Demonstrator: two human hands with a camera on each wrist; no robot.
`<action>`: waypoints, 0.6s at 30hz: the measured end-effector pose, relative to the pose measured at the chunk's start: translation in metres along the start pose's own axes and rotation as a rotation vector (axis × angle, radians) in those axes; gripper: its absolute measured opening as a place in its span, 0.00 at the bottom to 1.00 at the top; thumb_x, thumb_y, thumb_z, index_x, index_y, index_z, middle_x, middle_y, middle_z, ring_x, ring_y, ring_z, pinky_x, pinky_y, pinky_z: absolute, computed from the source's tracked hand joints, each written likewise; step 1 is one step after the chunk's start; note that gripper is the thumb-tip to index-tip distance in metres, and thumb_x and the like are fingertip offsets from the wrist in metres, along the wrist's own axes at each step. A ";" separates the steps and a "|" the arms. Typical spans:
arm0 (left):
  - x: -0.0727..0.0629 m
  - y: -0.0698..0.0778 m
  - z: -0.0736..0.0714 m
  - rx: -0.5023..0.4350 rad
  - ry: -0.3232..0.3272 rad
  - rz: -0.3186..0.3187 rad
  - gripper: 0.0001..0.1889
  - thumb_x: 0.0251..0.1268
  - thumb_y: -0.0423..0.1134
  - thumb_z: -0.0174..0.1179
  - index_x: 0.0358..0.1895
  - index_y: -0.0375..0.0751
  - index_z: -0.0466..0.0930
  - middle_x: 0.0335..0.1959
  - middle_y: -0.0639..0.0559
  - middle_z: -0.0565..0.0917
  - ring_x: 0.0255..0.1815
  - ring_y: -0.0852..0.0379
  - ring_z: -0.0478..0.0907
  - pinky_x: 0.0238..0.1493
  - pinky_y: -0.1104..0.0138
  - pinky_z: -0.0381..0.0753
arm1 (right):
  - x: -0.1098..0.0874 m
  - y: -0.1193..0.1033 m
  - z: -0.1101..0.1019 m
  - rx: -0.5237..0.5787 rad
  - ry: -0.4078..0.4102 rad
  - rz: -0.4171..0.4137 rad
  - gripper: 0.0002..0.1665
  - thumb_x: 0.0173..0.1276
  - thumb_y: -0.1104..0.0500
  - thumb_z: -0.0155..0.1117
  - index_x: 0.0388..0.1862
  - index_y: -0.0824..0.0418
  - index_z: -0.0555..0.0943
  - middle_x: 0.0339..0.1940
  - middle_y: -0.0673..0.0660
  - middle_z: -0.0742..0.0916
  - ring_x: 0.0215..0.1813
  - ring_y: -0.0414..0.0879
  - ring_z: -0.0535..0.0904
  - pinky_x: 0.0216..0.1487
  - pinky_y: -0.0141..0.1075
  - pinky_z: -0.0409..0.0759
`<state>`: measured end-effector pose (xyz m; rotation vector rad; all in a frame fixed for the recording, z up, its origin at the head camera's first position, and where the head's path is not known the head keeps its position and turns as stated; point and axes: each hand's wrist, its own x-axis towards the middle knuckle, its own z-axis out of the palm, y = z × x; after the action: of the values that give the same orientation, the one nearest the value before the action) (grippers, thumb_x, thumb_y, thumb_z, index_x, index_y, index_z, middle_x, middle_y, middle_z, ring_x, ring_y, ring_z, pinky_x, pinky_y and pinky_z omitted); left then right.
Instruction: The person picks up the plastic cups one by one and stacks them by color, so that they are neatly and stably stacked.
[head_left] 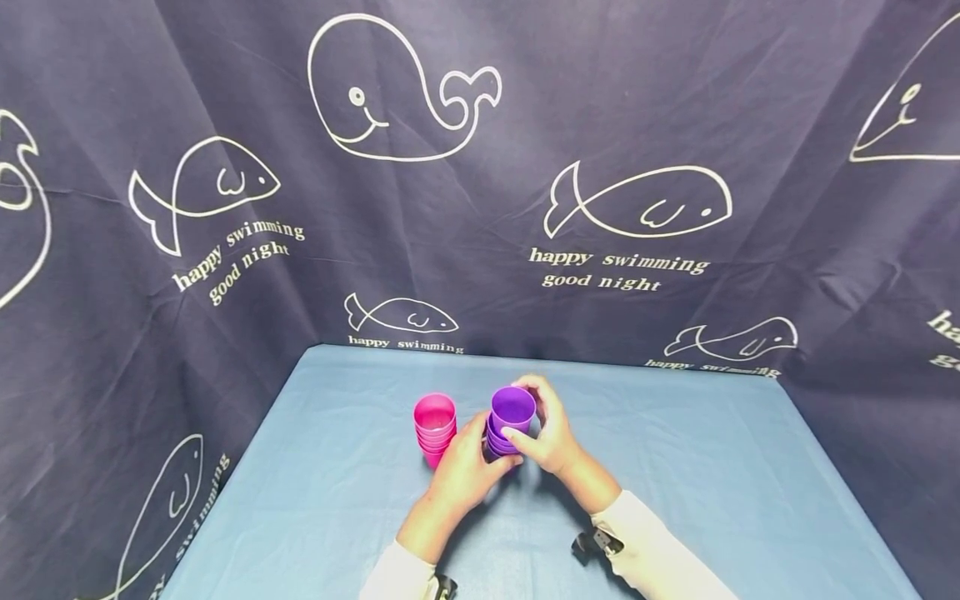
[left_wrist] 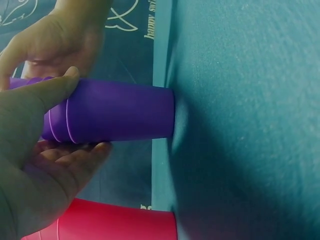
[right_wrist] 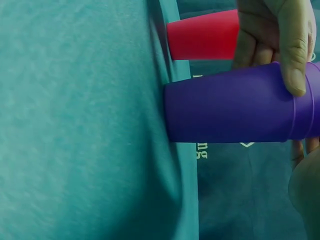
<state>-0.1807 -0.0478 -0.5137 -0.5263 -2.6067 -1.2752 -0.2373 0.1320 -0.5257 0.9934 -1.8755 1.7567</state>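
Note:
A stack of purple cups stands upright on the table, its lowest cup touching the cloth. My left hand grips the stack from the left, thumb on the near side and fingers round the other. At the top, my right hand holds the uppermost purple cup between thumb and fingers. That cup sits higher than the rims below it; how deep it is nested I cannot tell. Just left of my left hand, a stack of pink cups stands upright, partly hidden by the hand in the head view.
A light blue cloth covers the table. Dark curtains with white whale and fish drawings hang behind and at both sides. Black wrist straps sit over the white sleeves.

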 end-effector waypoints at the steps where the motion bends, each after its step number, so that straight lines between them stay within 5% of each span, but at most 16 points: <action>1: 0.000 0.000 0.000 -0.003 0.002 -0.001 0.33 0.56 0.43 0.81 0.64 0.42 0.78 0.55 0.50 0.88 0.56 0.54 0.86 0.63 0.56 0.85 | -0.001 0.000 0.000 0.001 0.001 0.001 0.38 0.50 0.68 0.73 0.61 0.74 0.72 0.51 0.70 0.81 0.56 0.38 0.82 0.60 0.30 0.82; 18: 0.001 0.000 0.003 -0.009 0.008 -0.047 0.33 0.58 0.43 0.79 0.67 0.42 0.77 0.57 0.48 0.88 0.59 0.52 0.85 0.65 0.54 0.85 | -0.012 0.010 0.004 0.001 -0.023 -0.025 0.37 0.56 0.64 0.65 0.66 0.71 0.73 0.58 0.69 0.79 0.62 0.44 0.79 0.68 0.30 0.78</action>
<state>-0.1814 -0.0452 -0.5158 -0.4633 -2.6222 -1.3008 -0.2353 0.1307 -0.5418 1.0374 -1.8686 1.7392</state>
